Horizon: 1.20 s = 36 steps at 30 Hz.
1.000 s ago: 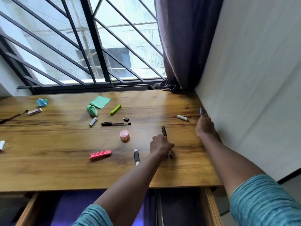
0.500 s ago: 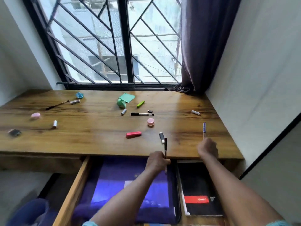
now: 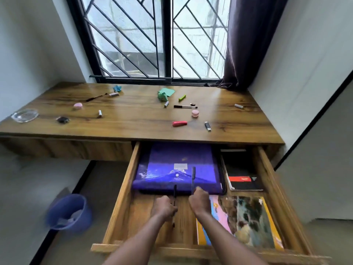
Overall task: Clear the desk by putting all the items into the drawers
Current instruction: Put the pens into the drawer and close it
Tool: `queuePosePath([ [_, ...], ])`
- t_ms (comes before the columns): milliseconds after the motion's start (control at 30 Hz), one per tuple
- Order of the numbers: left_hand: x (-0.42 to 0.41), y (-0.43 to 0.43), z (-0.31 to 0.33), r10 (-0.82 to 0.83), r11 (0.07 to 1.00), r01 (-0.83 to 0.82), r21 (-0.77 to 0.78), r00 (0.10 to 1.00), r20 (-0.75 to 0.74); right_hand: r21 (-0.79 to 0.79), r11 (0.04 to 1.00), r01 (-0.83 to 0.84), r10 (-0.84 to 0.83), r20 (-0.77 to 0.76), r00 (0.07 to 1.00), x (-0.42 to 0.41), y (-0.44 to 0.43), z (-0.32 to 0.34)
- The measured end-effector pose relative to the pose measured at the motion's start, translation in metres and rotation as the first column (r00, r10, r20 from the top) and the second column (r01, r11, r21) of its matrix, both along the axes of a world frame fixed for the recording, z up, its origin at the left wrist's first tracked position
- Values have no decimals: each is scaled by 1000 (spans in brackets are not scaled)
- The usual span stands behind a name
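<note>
Both hands are inside the open wooden drawer (image 3: 122,190) below the desk (image 3: 133,129). My left hand (image 3: 164,207) is shut on a black pen (image 3: 174,196) that points up over the drawer's bare wooden floor. My right hand (image 3: 199,202) is shut on a blue pen (image 3: 193,177), which stands over a purple folder (image 3: 179,169). On the desk lie a pink stapler (image 3: 179,123), a USB stick (image 3: 208,126), a pink jar (image 3: 195,113), a black pen (image 3: 185,106), a green highlighter (image 3: 182,97) and green paper (image 3: 166,92).
The drawer also holds a black notebook (image 3: 242,176) and a colourful book (image 3: 248,220) at the right. The desk's left part carries a glass dish (image 3: 24,115), another pink jar (image 3: 78,105), a white tube (image 3: 99,113) and a brush (image 3: 95,96). A blue bucket (image 3: 68,212) stands on the floor.
Both hands have come back from the desk top and down into the open drawer, each carrying its pen. The camera has pulled back and tilted down, so the whole drawer shows.
</note>
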State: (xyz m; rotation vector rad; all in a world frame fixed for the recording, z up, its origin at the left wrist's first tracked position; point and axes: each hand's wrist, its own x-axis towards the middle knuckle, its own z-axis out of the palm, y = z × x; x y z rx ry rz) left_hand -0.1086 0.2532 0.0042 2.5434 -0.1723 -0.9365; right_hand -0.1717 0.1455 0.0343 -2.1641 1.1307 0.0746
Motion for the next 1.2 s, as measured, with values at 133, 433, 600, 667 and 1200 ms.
queuePosePath([
  [133, -33, 25, 3, -39, 999, 38, 16, 998, 52, 92, 992, -89, 107, -213, 971, -22, 34, -20],
  [433, -46, 28, -5, -17, 999, 24, -45, 989, 146, 140, 987, -78, 114, -269, 956, -31, 56, -28],
  [600, -46, 32, -6, 6, 1000, -6, 3, 988, 157, 142, 988, -68, 104, -260, 960, -30, 61, -31],
  [667, -44, 33, -6, 4, 1000, -8, 24, 987, 164, 129, 989, -71, 104, -272, 957, -30, 62, -30],
  [1200, -3, 23, 41, 73, 995, -87, 49, 970, 233, 74, 985, -155, 167, -211, 963, 17, 32, 22],
])
